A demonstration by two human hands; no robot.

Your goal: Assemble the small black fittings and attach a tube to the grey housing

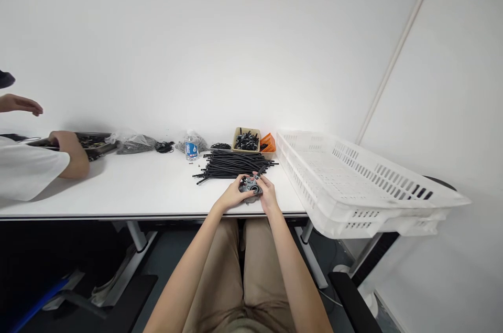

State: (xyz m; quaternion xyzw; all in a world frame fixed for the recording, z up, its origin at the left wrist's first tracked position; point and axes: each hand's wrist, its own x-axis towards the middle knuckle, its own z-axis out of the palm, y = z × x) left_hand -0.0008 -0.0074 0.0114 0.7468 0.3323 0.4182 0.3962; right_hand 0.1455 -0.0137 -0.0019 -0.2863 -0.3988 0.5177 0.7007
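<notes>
Near the front edge of the white table, my left hand (233, 194) and my right hand (268, 192) close on a small grey metal part (250, 184) from both sides. A round opening shows on the part, and a short black piece (260, 171) sticks up at its upper right. My fingers partly cover it, so its exact kind is unclear. Just beyond my hands lies a pile of black rods or tubes (231, 164), stacked roughly crosswise to me.
A large white plastic crate (377, 194) overhangs the table's right end. Behind the pile stand a beige bin (257, 132) of black parts, an orange basket (268, 142) and a water bottle (191, 146). Plastic bags (135, 144) lie left. A co-worker's arm (74, 157) reaches over a metal tray (104, 147).
</notes>
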